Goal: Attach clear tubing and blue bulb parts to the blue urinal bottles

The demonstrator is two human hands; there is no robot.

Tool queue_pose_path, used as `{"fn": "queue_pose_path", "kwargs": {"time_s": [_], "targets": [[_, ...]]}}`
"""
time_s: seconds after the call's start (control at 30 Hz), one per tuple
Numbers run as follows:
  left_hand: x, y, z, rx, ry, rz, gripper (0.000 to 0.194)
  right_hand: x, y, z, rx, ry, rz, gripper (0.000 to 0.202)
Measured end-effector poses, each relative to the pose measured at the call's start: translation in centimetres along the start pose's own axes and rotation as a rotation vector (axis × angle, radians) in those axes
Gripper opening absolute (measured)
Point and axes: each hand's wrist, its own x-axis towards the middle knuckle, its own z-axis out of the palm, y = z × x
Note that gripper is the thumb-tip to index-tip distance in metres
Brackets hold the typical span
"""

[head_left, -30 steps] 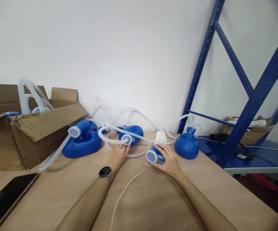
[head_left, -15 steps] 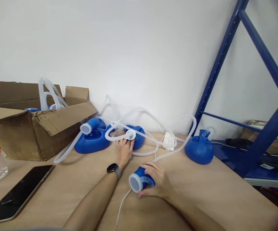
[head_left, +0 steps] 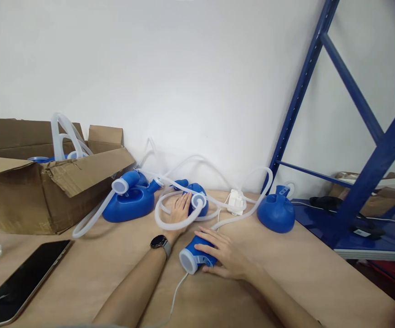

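Note:
My left hand [head_left: 179, 212], wearing a watch [head_left: 158, 242], lies stretched out against the left side of a blue plastic bottle [head_left: 200, 187]. Its fingers are extended and partly behind a loop of white tube [head_left: 173, 226]. The tube runs to a round white cap [head_left: 199, 200] in front of that bottle. Closer to me, my right hand [head_left: 223, 255] is loosely curved over a blue cup-shaped urinal head [head_left: 197, 255] lying on its side, its white-rimmed mouth [head_left: 188, 261] facing me. Part of the head is hidden under the fingers.
A blue urinal bottle [head_left: 129, 203] with a second head stands left, beside an open cardboard box [head_left: 20, 205] holding more tubes. Another blue bottle [head_left: 275, 213] is at right, near a blue metal rack [head_left: 296, 91]. A phone [head_left: 23, 278], white adapter [head_left: 235, 202] and cable [head_left: 175, 296] lie on the table.
The white cap has shifted right, and its tube loop now hangs lower, in front of my left hand. My left fingers have come off the cap. My right fingers have spread and loosened on the urinal head.

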Motion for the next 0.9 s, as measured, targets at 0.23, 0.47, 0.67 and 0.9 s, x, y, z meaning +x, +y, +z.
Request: {"fn": "queue_pose_path", "kwargs": {"time_s": [0.23,0.47,0.67,0.9], "targets": [[0.4,-0.5,0.7,0.011,0.002,-0.096,0.051,-0.5,1.1,2.4,-0.143,0.157,0.034,0.048],[0.4,-0.2,0.8,0.029,0.006,-0.198,0.050,-0.2,1.0,2.4,-0.162,0.334,0.119,0.019],[0.8,-1.1,1.2,0.029,0.005,-0.260,0.042,0.0,0.7,2.3,-0.217,0.377,0.056,0.010],[0.8,-2.7,1.6,-0.001,0.046,-0.436,0.033,1.0,-0.5,4.2,-0.228,0.355,-0.003,0.020]]}}
